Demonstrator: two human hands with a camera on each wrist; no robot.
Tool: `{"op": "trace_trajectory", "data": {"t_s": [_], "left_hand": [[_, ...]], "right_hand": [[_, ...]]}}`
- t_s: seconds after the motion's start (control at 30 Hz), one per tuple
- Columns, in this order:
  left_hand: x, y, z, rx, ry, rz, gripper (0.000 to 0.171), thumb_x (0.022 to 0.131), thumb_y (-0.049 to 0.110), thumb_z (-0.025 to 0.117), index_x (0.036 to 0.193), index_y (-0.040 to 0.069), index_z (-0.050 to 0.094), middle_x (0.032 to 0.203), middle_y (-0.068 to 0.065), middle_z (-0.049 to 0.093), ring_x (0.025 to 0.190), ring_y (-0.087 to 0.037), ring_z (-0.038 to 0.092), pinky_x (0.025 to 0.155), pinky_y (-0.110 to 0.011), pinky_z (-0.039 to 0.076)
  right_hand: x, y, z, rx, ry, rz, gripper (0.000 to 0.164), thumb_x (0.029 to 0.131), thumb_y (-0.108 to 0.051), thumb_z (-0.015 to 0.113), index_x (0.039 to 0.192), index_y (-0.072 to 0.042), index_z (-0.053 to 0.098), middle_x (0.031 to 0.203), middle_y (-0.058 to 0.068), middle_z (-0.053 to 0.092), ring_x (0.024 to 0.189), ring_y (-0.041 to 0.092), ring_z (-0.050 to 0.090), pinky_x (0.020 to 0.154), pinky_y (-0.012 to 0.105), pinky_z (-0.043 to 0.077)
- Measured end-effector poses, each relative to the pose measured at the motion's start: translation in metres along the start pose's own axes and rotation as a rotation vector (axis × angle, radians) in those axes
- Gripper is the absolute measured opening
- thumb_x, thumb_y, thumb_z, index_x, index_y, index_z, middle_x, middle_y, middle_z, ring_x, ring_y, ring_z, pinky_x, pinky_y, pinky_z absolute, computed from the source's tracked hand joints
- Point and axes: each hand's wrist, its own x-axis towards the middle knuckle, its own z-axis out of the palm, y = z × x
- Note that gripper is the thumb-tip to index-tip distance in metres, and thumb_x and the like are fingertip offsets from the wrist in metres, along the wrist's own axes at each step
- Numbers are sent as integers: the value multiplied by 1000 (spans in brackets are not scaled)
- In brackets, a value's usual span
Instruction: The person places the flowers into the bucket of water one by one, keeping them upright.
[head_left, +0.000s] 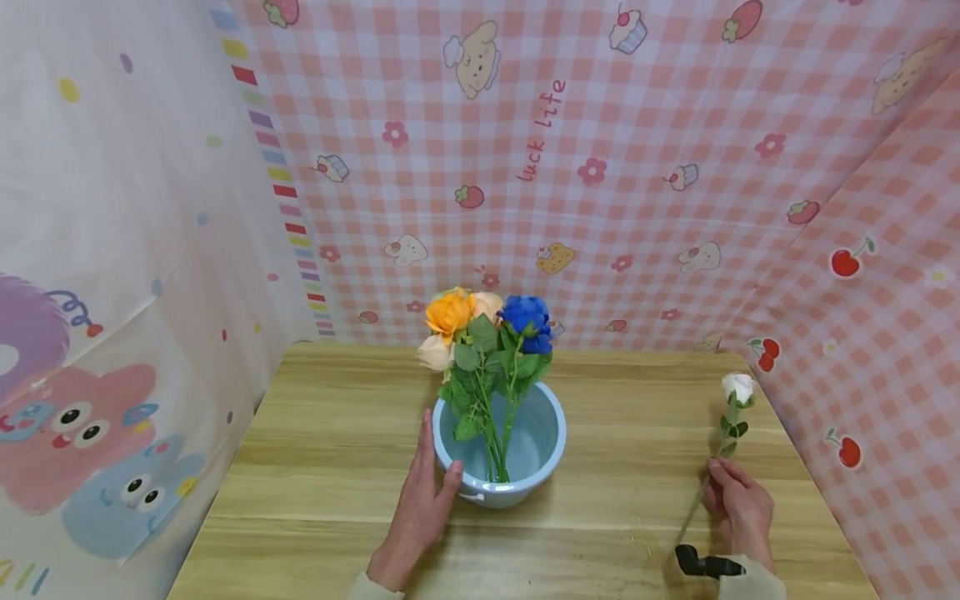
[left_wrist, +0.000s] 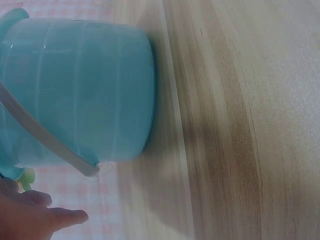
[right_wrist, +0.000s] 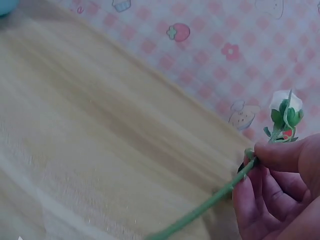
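Note:
A light blue bucket (head_left: 552, 454) stands on the table with several artificial roses leaning in it: an orange rose (head_left: 450, 312), a blue rose (head_left: 527, 321) and pale cream ones (head_left: 435, 353). My left hand (head_left: 422, 508) rests against the bucket's left side, fingers extended and thumb near the rim. In the left wrist view the bucket's wall (left_wrist: 90, 90) and its handle (left_wrist: 47, 135) fill the upper left. On the right, my right hand (head_left: 741, 507) pinches the green stem of a white rose (head_left: 738, 388) between thumb and fingers; the stem's lower end (right_wrist: 175, 226) slants down over the table.
The wooden table (head_left: 322, 467) is bordered by a pink checked cloth (head_left: 660, 108) behind and at the right, and a white cartoon cloth (head_left: 172, 275) at the left. A black wrist strap (head_left: 708, 565) sits on the right wrist. Small yellowish bits (head_left: 641, 546) lie near it.

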Motion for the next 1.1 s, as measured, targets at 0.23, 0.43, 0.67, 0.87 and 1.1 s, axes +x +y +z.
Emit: {"op": "trace_trajectory", "data": {"t_s": [0.23,0.43,0.67,0.87,1.1], "left_hand": [[0,-1,-1,-7,8,15,80,108,38,50,168,15,2,173,-7,5,154,-41,20,119,-62,26],[-1,-2,-1,-16,3,16,81,107,32,53,168,14,2,173,-6,5,155,-39,18,120,-62,25],[-2,-2,-1,-16,3,1,80,107,37,50,168,15,1,173,-6,4,155,-37,17,119,-63,25],[-2,-1,-1,-15,3,0,80,108,38,49,168,14,2,173,-6,4,155,-38,18,119,-64,26],[-1,0,-1,-21,-2,1,80,108,38,50,168,15,1,173,-7,5,154,-41,19,119,-62,25]], "right_hand": [[-10,-10,8,105,-64,-4,22,98,-10,72,85,-28,76,81,-15,71,76,3,68,67,18,60],[-20,-19,15,190,-100,-15,18,95,-8,75,92,-25,78,87,-13,74,77,4,70,70,21,62],[-33,-29,30,241,-148,-73,14,96,-5,72,105,-16,73,93,-9,74,81,4,71,72,24,63],[-46,-41,41,238,-185,-115,18,95,-6,73,111,-15,69,99,-8,73,89,4,69,72,24,63],[-61,-54,54,280,-226,-171,21,93,-6,76,112,-12,69,99,-4,73,89,7,68,70,25,63]]}}
